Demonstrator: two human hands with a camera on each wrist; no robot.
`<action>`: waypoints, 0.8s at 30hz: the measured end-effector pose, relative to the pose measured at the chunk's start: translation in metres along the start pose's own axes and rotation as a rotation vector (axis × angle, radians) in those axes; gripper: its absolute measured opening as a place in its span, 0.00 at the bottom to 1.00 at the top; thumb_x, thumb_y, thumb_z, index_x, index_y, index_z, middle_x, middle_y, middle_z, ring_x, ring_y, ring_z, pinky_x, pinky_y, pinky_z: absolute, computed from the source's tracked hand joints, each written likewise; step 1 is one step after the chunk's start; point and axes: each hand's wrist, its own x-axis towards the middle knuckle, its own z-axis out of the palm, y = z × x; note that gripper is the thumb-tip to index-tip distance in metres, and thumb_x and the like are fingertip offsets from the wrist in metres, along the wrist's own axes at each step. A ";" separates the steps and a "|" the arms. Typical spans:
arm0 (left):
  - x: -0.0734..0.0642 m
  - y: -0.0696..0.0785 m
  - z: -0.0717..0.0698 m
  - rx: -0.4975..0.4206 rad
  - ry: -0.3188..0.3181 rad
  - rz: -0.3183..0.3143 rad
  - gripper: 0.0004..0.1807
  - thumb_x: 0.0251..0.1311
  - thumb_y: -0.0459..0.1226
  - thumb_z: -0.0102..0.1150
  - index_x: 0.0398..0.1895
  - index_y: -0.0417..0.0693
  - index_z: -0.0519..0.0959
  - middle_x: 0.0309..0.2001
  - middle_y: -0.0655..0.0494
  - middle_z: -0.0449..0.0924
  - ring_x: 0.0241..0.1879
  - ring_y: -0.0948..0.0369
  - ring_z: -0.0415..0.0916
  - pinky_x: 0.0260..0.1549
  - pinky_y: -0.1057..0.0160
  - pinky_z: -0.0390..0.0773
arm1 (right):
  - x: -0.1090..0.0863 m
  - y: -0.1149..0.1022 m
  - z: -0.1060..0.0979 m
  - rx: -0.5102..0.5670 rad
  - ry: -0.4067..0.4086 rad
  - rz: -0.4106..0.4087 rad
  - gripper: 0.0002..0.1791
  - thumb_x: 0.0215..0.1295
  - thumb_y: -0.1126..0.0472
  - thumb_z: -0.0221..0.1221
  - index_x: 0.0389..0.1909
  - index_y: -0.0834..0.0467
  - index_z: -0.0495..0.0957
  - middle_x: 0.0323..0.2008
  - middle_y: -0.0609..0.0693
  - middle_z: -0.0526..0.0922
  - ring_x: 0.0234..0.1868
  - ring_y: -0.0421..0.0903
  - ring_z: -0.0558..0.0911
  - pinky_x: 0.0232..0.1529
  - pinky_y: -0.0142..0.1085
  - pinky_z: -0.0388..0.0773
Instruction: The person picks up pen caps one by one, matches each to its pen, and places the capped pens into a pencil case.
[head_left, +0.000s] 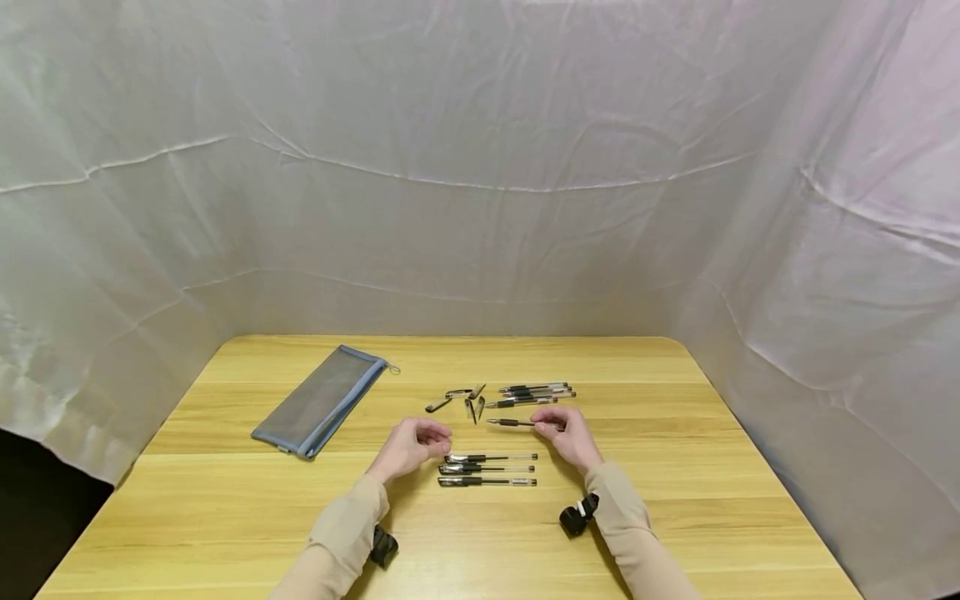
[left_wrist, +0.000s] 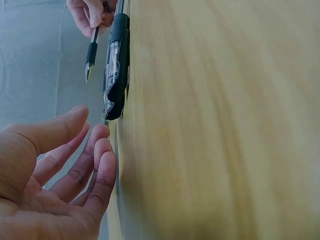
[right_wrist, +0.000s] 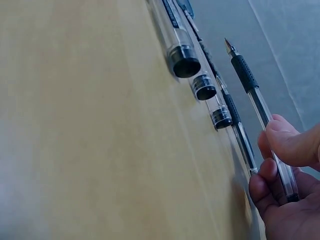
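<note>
My right hand (head_left: 572, 435) pinches an uncapped gel pen (head_left: 512, 422) by its clear barrel, the bare tip pointing left. In the right wrist view the thumb (right_wrist: 290, 142) presses on that barrel and the dark grip shows beyond it. Nothing is held in my left hand (head_left: 409, 447), whose fingers are loosely bent beside the cap ends of three capped pens (head_left: 480, 481). Those pens lie side by side in front of me. Behind the hands several loose pen caps (head_left: 480, 407) are scattered, and several uncapped pens (head_left: 528, 402) lie in a bunch to their right.
A grey mesh pencil case (head_left: 318, 400) with blue edging and a zip lies at the left on the wooden table (head_left: 675, 517). White cloth (head_left: 465, 250) hangs around the back and sides. Each wrist wears a small black camera (head_left: 384, 547).
</note>
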 end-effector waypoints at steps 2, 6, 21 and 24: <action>0.004 0.000 0.001 -0.007 0.015 -0.006 0.13 0.58 0.28 0.67 0.46 0.36 0.84 0.40 0.46 0.87 0.37 0.60 0.81 0.40 0.66 0.80 | -0.002 0.001 -0.001 0.015 0.009 0.008 0.09 0.62 0.74 0.62 0.42 0.66 0.84 0.42 0.61 0.87 0.42 0.41 0.81 0.48 0.27 0.76; 0.015 0.001 0.003 -0.002 0.059 0.007 0.12 0.59 0.27 0.67 0.46 0.36 0.84 0.41 0.46 0.87 0.37 0.59 0.81 0.39 0.67 0.80 | -0.006 0.002 -0.002 0.040 0.029 0.039 0.09 0.62 0.73 0.62 0.43 0.67 0.84 0.43 0.61 0.87 0.41 0.40 0.81 0.47 0.25 0.76; 0.050 0.005 0.011 0.155 -0.025 0.096 0.23 0.63 0.26 0.59 0.62 0.44 0.78 0.48 0.45 0.83 0.40 0.59 0.76 0.40 0.62 0.76 | -0.017 -0.002 -0.003 0.049 0.069 0.064 0.09 0.62 0.74 0.63 0.43 0.69 0.84 0.42 0.63 0.86 0.40 0.42 0.80 0.44 0.24 0.75; 0.052 0.005 0.013 0.172 -0.050 0.104 0.23 0.64 0.25 0.58 0.63 0.45 0.78 0.53 0.46 0.82 0.39 0.60 0.75 0.38 0.64 0.75 | -0.015 0.005 -0.003 0.051 0.071 0.071 0.09 0.62 0.73 0.64 0.43 0.68 0.84 0.42 0.62 0.86 0.39 0.41 0.79 0.43 0.25 0.75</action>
